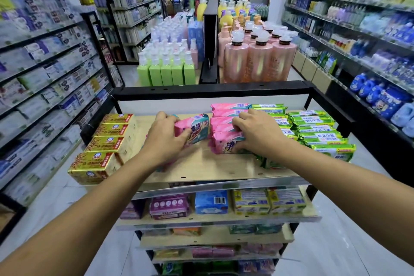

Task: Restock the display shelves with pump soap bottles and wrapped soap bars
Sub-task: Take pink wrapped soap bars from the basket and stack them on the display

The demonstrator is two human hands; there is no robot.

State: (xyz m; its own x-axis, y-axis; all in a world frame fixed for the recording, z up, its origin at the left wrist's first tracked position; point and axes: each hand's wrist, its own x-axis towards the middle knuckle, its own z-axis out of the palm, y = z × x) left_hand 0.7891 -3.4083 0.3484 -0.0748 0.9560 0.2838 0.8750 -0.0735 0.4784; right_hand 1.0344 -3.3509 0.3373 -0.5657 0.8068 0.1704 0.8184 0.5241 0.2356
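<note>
Left hand (164, 139) grips one pink bar (197, 126), fingers curled round its left end, thumb on the near face. The bar is tilted and lifted just off the top shelf (201, 166), in the gap between the gold bars (109, 141) and the pink row (225, 141). Right hand (257, 132) sits on the pink row, fingers bent over the front pack and gripping it; the palm covers the packs behind.

Risks:
- Pink bar is held at one end only and the wrapper looks slick. It could twist out and drop on the bare shelf or over the front lip.
- Pink row is stacked on edge with open space on its left. If the right hand lets go or pulls the front pack, the stack could likely fan out toward the gap.
- Green bars (313, 134) touch the pink row on the right, and a few loose green packs lie under the right wrist near the front edge. A shove from the forearm could sweep them off.
- Front gold bar overhangs the shelf's left front corner. A left elbow bump would probably knock it to the floor.
- Setting the bar crooked leaves the row uneven, label facing off.

Pump bottles (167, 71) stand behind the shelf frame, well apart from both hands, untouched.
</note>
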